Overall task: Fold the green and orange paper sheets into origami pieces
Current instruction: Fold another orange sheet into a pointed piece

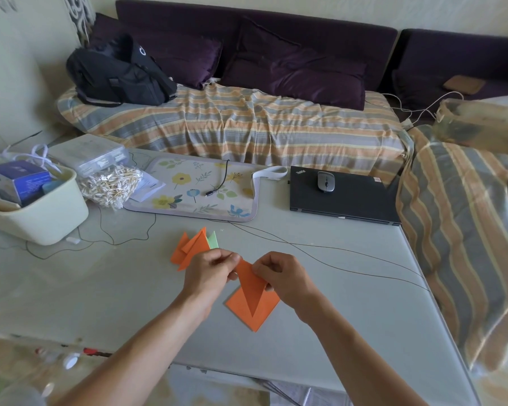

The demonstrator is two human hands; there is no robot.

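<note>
An orange paper sheet, partly folded with two flaps meeting in a V, lies on the pale table in front of me. My left hand pinches its upper left edge. My right hand pinches its upper right flap, fingers curled round the paper. Behind my left hand lie folded orange pieces, and a corner of green paper sticks out from under them.
A cream basket stands at the left with a bag of cotton swabs beside it. A floral mat with a cable lies further back. A black laptop carries a mouse. Thin wires cross the table.
</note>
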